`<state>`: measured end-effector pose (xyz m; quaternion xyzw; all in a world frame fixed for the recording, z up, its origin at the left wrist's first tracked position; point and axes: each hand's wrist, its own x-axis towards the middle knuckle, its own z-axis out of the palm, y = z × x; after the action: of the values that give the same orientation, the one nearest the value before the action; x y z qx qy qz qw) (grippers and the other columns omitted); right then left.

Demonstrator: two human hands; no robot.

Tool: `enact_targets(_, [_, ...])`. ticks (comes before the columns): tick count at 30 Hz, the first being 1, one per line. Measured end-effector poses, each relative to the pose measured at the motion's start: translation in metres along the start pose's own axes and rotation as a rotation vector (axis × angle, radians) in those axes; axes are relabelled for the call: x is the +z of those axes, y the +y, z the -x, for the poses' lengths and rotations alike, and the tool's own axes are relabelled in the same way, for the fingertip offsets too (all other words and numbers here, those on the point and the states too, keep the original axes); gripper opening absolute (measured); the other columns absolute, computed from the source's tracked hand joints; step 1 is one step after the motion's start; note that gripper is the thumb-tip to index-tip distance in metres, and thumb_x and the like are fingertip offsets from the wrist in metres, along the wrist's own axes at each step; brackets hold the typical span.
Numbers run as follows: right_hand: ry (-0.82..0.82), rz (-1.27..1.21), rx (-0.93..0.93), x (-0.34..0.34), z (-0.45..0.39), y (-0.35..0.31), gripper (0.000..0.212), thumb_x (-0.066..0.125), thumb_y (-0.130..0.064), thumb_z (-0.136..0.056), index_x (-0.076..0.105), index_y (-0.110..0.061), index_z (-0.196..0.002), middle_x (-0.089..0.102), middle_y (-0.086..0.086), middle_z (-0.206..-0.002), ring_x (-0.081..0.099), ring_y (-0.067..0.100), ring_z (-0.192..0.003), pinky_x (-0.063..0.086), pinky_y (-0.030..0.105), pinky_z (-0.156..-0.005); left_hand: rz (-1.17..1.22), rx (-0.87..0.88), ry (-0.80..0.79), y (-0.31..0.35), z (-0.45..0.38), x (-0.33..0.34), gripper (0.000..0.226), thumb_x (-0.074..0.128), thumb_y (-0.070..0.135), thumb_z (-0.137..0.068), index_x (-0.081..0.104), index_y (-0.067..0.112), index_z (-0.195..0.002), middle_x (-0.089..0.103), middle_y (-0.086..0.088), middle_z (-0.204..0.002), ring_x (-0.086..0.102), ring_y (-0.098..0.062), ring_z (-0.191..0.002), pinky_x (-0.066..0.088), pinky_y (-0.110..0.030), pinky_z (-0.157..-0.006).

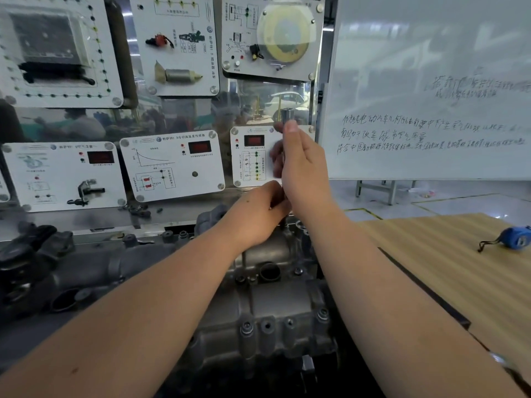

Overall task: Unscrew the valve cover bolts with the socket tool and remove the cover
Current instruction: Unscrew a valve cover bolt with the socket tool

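The grey metal valve cover [270, 297] lies below my arms, with several bolts along its near edge. Above its far end, my right hand [304, 168] grips the socket tool [286, 116] upright; the tool's silver top sticks out above my thumb. My left hand [258, 214] pinches the lower part of the tool's shaft just under the right hand. Both hands hide most of the shaft. The tool's tip seems to reach a bolt at the cover's far right corner, but my hands hide the contact.
A mirrored panel with white sensor boards [172, 168] stands right behind the engine. A whiteboard [431, 96] stands at the right. A wooden table [459, 268] with a blue tape measure [514, 238] is to the right. Dark engine parts [34, 254] lie on the left.
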<state>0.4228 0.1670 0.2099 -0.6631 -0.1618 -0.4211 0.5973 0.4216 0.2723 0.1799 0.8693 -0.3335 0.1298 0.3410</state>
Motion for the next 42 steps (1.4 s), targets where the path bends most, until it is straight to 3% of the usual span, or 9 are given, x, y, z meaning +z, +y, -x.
enact_targets(3, [0.093,0.031,-0.029,-0.005,0.0,0.003,0.03,0.055,-0.046,-0.098,0.064,-0.021,-0.11,0.066,-0.007,-0.084,0.064,0.012,-0.075,0.057,0.04,-0.074,-0.003,-0.014,0.01,-0.002,0.0,0.003,0.024,0.054,0.035,-0.104,0.06,0.013,-0.112,0.07,-0.006,-0.102,0.067,-0.024,-0.094,0.053,-0.049,-0.088])
enact_targets(6, [0.128,0.031,-0.09,-0.01,0.0,0.007,0.008,0.056,-0.027,-0.102,0.064,-0.026,-0.102,0.068,-0.01,-0.078,0.065,0.007,-0.066,0.054,0.028,-0.068,-0.002,0.003,0.02,-0.003,0.0,0.005,0.023,0.052,0.036,-0.105,0.059,0.015,-0.108,0.068,-0.005,-0.096,0.065,-0.022,-0.089,0.053,-0.048,-0.085])
enact_targets(9, [0.105,0.116,-0.134,-0.007,0.004,0.003,0.017,0.052,-0.026,-0.103,0.058,-0.038,-0.093,0.066,-0.014,-0.073,0.063,0.0,-0.064,0.05,0.017,-0.063,0.046,0.034,-0.02,-0.005,0.001,0.003,0.015,0.045,0.033,-0.108,0.058,0.024,-0.11,0.069,-0.004,-0.098,0.066,-0.022,-0.091,0.053,-0.048,-0.087])
enact_targets(13, [0.08,0.084,-0.112,-0.009,0.005,0.001,0.018,0.047,-0.025,-0.104,0.058,-0.031,-0.093,0.065,-0.01,-0.074,0.062,0.004,-0.063,0.05,0.022,-0.063,0.058,0.044,-0.04,-0.007,0.001,0.0,0.015,0.044,0.028,-0.11,0.059,0.026,-0.113,0.07,-0.002,-0.1,0.065,-0.018,-0.094,0.052,-0.044,-0.09])
enact_targets(18, [0.064,0.078,-0.081,-0.009,0.011,0.004,0.02,0.055,-0.032,-0.102,0.058,-0.024,-0.12,0.07,-0.007,-0.078,0.065,0.008,-0.066,0.056,0.033,-0.069,0.03,0.036,-0.027,-0.005,0.0,-0.001,0.02,0.048,0.033,-0.107,0.06,0.02,-0.115,0.071,-0.003,-0.097,0.067,-0.02,-0.087,0.054,-0.044,-0.081])
enact_targets(23, [0.122,0.257,-0.175,-0.01,0.013,-0.001,0.015,0.059,-0.03,-0.098,0.059,-0.04,-0.087,0.064,-0.019,-0.073,0.064,0.001,-0.076,0.044,0.011,-0.067,0.051,0.009,0.006,-0.004,0.0,0.001,0.021,0.052,0.033,-0.104,0.059,0.018,-0.117,0.071,-0.003,-0.101,0.067,-0.021,-0.092,0.054,-0.048,-0.087])
enact_targets(30, [0.081,0.215,-0.104,-0.012,0.014,-0.002,0.02,0.055,-0.025,-0.102,0.068,-0.022,-0.087,0.071,-0.008,-0.074,0.071,0.006,-0.075,0.06,0.044,-0.08,0.099,0.046,-0.008,-0.007,0.002,0.001,0.013,0.044,0.029,-0.11,0.056,0.028,-0.112,0.068,0.005,-0.093,0.061,-0.007,-0.08,0.049,-0.03,-0.072])
enact_targets(38, [0.084,0.115,-0.028,-0.01,0.014,0.003,0.014,0.063,-0.035,-0.096,0.058,-0.034,-0.109,0.075,-0.01,-0.086,0.073,0.005,-0.078,0.06,0.044,-0.082,0.053,0.024,0.009,-0.003,0.002,0.0,0.018,0.046,0.031,-0.108,0.059,0.019,-0.11,0.07,-0.001,-0.096,0.067,-0.019,-0.086,0.053,-0.04,-0.078])
enact_targets(42, [0.106,0.163,-0.022,-0.012,0.013,0.005,0.012,0.069,-0.031,-0.093,0.06,-0.036,-0.09,0.074,-0.006,-0.081,0.072,0.012,-0.076,0.061,0.045,-0.078,0.04,0.019,0.05,-0.004,0.001,0.003,0.017,0.049,0.032,-0.107,0.056,0.016,-0.11,0.067,0.001,-0.091,0.063,-0.015,-0.079,0.044,-0.03,-0.064])
